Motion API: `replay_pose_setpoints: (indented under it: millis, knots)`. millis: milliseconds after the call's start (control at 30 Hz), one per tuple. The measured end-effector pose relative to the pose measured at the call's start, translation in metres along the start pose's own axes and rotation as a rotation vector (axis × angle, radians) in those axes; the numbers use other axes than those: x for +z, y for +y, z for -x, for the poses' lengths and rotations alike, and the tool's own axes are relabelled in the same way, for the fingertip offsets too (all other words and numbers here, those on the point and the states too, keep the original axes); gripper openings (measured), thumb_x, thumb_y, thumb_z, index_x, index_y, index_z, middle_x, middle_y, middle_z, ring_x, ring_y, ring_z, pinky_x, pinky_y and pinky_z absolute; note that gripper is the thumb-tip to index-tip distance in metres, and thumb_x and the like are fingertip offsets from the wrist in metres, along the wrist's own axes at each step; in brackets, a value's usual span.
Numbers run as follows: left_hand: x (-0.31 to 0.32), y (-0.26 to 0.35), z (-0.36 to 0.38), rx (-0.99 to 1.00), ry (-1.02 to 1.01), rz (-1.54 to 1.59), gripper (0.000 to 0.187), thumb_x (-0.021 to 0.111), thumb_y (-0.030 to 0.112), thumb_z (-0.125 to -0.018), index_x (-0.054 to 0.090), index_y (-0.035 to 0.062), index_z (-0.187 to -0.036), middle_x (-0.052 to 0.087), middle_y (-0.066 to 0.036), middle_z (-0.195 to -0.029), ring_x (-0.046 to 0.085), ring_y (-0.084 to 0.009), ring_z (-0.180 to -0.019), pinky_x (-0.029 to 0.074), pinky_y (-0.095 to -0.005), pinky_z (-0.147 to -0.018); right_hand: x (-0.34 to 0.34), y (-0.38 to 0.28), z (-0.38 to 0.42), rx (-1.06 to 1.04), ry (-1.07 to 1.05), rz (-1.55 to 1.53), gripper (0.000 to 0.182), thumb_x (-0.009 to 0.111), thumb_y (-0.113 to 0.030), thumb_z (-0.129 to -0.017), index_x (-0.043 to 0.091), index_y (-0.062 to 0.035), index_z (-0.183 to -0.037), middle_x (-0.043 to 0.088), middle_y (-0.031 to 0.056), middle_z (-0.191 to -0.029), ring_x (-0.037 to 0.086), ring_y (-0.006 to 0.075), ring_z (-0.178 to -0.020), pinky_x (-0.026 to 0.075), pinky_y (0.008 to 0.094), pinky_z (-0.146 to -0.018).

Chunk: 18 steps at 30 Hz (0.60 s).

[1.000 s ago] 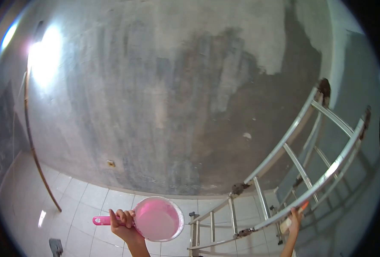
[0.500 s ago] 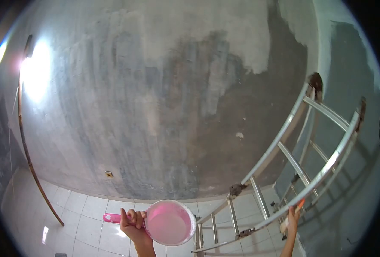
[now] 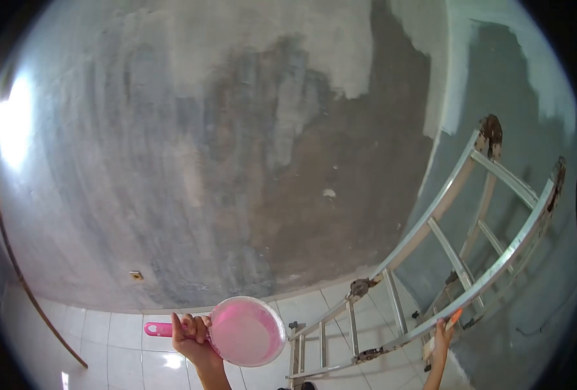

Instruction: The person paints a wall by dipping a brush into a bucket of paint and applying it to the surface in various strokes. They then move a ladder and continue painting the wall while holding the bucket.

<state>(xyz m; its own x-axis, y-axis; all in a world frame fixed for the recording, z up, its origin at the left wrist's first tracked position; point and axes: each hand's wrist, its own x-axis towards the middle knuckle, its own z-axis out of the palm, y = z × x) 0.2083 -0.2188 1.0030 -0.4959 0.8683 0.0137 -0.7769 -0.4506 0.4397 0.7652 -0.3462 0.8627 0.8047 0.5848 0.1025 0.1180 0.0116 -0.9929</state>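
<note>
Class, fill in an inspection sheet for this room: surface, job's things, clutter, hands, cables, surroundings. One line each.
Surface: grey wall, patchy, paler coat at the top; white tiled floor.
Job's things: pink dipper holding pale liquid; brush, mostly hidden.
Clutter: thin curved rod leaning at the left.
Hands: left hand grips the dipper's handle; right hand holds the brush against the ladder rail.
Cables: nothing seen.
Surroundings: metal ladder leaning into the corner; bright glare at the left edge.
</note>
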Motion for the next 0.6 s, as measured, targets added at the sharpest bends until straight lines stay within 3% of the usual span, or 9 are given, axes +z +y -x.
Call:
replay_pose_setpoints:
  millis: [67,167,267,333,433,500,600]
  knots:
    - [0.007,-0.007,-0.016,-0.019,0.057,-0.016,0.046,0.042,0.036,-0.094,0.041,0.0121,-0.054,0.025,0.002,-0.043,0.038,-0.0149,-0.045,0.038,-0.0273,-0.056,0.007,-0.004,0.007,0.010,0.059,0.108,0.053,0.061,-0.018,-0.087,0.035,0.0032,-0.128,0.048,0.0090,-0.121,0.047,0.0186,-0.107,0.035,0.0277,-0.092]
    - [0.014,-0.026,-0.030,-0.057,0.056,-0.014,0.046,0.042,0.036,-0.093,0.040,0.0121,-0.054,0.026,0.002,-0.043,0.037,-0.0148,-0.044,0.039,-0.0275,-0.057,0.010,0.013,0.007,-0.074,0.111,-0.013,0.053,0.063,-0.020,-0.085,0.038,-0.0009,-0.127,0.053,0.0052,-0.108,0.051,0.0137,-0.092,0.041,0.0253,-0.079]
    - [0.011,-0.038,-0.036,-0.112,0.030,0.012,0.046,0.043,0.036,-0.093,0.040,0.0124,-0.054,0.026,0.002,-0.043,0.035,-0.0136,-0.042,0.039,-0.0277,-0.057,0.027,-0.015,0.023,-0.024,0.160,0.050,0.057,0.065,-0.036,-0.082,0.039,-0.0097,-0.125,0.051,-0.0055,-0.089,0.043,0.0044,-0.067,0.034,0.0217,-0.054]
    - [0.012,-0.040,-0.025,-0.113,0.068,-0.008,0.045,0.044,0.036,-0.093,0.041,0.0127,-0.054,0.026,0.003,-0.043,0.033,-0.0125,-0.042,0.039,-0.0277,-0.057,0.023,-0.014,0.021,-0.037,0.127,0.052,0.054,0.066,-0.037,-0.082,0.041,-0.0079,-0.120,0.049,-0.0047,-0.085,0.042,0.0060,-0.065,0.034,0.0229,-0.054]
    - [-0.022,-0.035,-0.027,-0.169,-0.050,0.039,0.045,0.044,0.036,-0.093,0.041,0.0131,-0.055,0.026,0.003,-0.043,0.032,-0.0115,-0.041,0.040,-0.0276,-0.058,0.030,-0.006,0.022,-0.069,0.189,0.036,0.048,0.066,-0.038,-0.081,0.046,-0.0054,-0.110,0.046,-0.0043,-0.079,0.038,0.0059,-0.061,0.031,0.0227,-0.052]
    - [-0.016,-0.036,-0.023,-0.142,0.034,0.013,0.045,0.044,0.036,-0.093,0.041,0.0131,-0.055,0.026,0.003,-0.043,0.032,-0.0117,-0.041,0.039,-0.0272,-0.057,0.021,0.016,0.010,-0.137,0.182,0.002,0.049,0.068,-0.034,-0.080,0.046,-0.0033,-0.112,0.049,-0.0023,-0.084,0.043,0.0076,-0.067,0.036,0.0235,-0.056]
    - [-0.009,-0.037,-0.016,-0.079,0.070,-0.015,0.045,0.043,0.036,-0.094,0.040,0.0129,-0.055,0.026,0.003,-0.043,0.033,-0.0120,-0.041,0.039,-0.0269,-0.056,0.026,0.017,0.013,-0.274,0.138,0.070,0.056,0.073,-0.021,-0.074,0.045,-0.0009,-0.117,0.051,0.0041,-0.099,0.048,0.0167,-0.090,0.038,0.0294,-0.080]
